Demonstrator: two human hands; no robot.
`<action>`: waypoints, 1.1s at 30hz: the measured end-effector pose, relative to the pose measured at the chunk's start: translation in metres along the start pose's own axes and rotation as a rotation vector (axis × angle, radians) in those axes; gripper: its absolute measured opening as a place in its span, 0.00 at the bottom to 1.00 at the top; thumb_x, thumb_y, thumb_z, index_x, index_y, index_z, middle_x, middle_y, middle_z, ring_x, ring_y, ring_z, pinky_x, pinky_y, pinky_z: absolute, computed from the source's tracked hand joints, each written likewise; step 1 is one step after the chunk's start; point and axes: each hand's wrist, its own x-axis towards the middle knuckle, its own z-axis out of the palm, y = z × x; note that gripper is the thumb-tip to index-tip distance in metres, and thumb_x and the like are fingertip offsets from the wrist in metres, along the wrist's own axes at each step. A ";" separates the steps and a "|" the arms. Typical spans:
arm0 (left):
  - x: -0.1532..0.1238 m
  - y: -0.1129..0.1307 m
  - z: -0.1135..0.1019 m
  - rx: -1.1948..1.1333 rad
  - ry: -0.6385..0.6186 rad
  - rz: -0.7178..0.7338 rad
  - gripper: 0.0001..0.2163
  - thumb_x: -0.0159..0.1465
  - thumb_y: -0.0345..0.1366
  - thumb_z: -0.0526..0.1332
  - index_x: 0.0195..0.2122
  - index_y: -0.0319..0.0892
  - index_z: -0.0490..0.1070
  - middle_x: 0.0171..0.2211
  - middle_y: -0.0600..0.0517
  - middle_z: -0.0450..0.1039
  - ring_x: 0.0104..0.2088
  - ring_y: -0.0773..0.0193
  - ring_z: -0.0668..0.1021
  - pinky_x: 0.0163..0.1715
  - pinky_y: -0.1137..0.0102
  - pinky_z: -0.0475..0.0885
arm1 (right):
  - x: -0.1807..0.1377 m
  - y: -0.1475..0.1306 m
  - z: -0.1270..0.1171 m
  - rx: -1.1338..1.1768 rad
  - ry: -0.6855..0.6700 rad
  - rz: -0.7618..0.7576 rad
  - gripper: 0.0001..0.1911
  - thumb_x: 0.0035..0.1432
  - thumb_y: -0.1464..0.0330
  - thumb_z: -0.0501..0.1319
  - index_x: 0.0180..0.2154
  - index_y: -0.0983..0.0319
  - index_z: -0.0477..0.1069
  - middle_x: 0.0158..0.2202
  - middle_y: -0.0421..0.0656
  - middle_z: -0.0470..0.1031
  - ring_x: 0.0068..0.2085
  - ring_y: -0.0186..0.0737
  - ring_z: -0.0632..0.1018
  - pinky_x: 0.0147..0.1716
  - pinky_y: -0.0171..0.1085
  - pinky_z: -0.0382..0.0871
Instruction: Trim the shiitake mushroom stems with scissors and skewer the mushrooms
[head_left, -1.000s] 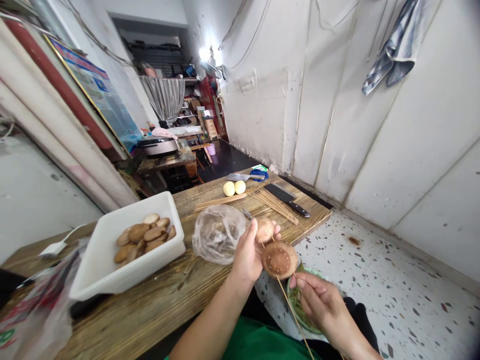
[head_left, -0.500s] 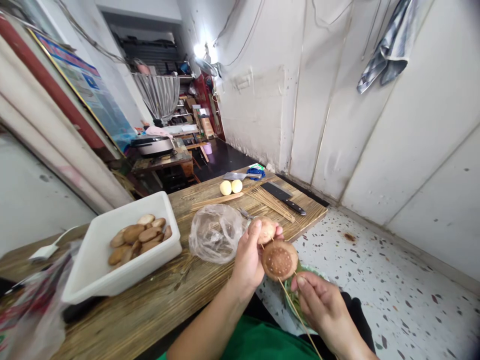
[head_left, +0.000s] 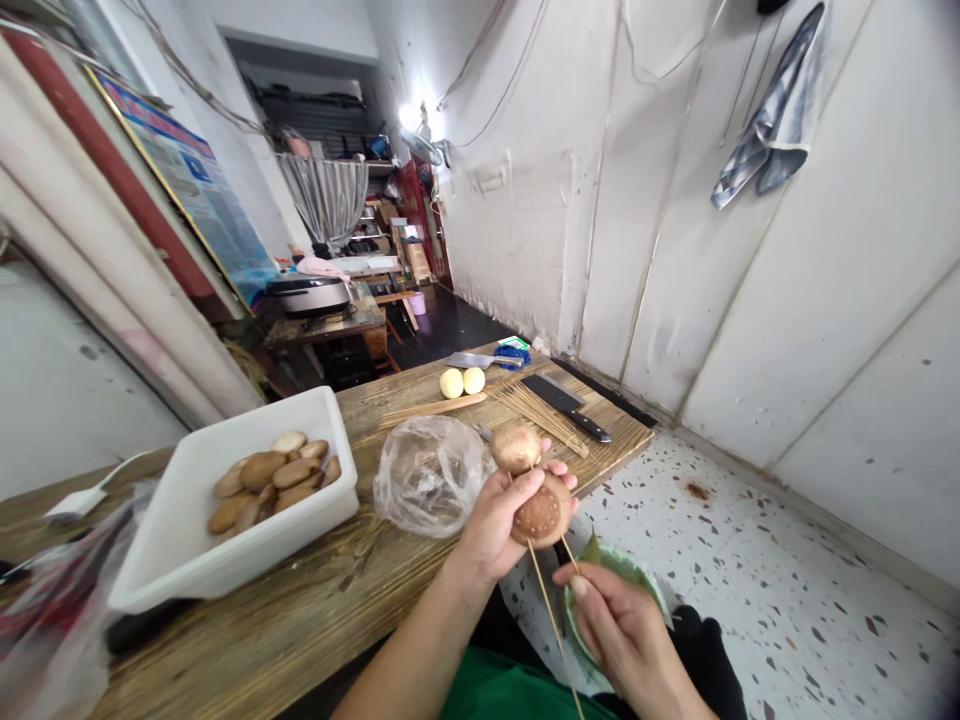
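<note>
My left hand (head_left: 491,525) is closed around a brown mushroom cap (head_left: 543,512) with pale dots. A second, lighter mushroom cap (head_left: 516,449) sits just beyond it, threaded on the same thin wooden skewers (head_left: 550,612). Two skewers come out of the near side of the dotted cap. My right hand (head_left: 619,610) pinches the right-hand skewer between thumb and fingers, a little below the cap. The other skewer runs down freely toward my lap. Beside my left hand lies a crumpled clear plastic bag (head_left: 431,478) on the wooden table (head_left: 300,610).
A white bin (head_left: 172,540) of several mushrooms stands on the left. Farther back lie two pale yellow balls (head_left: 451,383), loose skewers (head_left: 536,415), a black-handled cleaver (head_left: 562,405) and another cleaver (head_left: 472,360). A green basin (head_left: 654,578) stands below the table's right edge.
My left hand has shifted from the lighter cap to the dotted one. The dotted cap now sits higher, against my left palm, and my right hand has moved slightly left and down.
</note>
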 end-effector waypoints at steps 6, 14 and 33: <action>-0.004 0.005 0.006 0.055 -0.041 -0.023 0.17 0.55 0.32 0.70 0.46 0.42 0.73 0.36 0.50 0.72 0.43 0.57 0.76 0.42 0.59 0.76 | -0.013 -0.005 0.008 -0.061 0.095 -0.020 0.23 0.64 0.48 0.52 0.32 0.60 0.66 0.17 0.31 0.47 0.19 0.29 0.51 0.21 0.35 0.42; -0.003 0.000 0.006 0.049 -0.032 -0.053 0.18 0.55 0.33 0.71 0.46 0.42 0.73 0.36 0.50 0.74 0.44 0.56 0.78 0.46 0.55 0.75 | -0.007 -0.015 0.012 0.008 0.129 0.029 0.24 0.61 0.46 0.54 0.30 0.60 0.65 0.17 0.31 0.47 0.19 0.28 0.51 0.20 0.34 0.43; 0.008 0.010 0.009 -0.015 0.213 0.141 0.15 0.58 0.45 0.67 0.40 0.39 0.72 0.34 0.49 0.76 0.36 0.59 0.80 0.47 0.55 0.74 | -0.016 -0.023 0.009 -0.024 0.057 0.118 0.26 0.60 0.44 0.53 0.30 0.60 0.65 0.16 0.30 0.48 0.20 0.29 0.50 0.21 0.34 0.41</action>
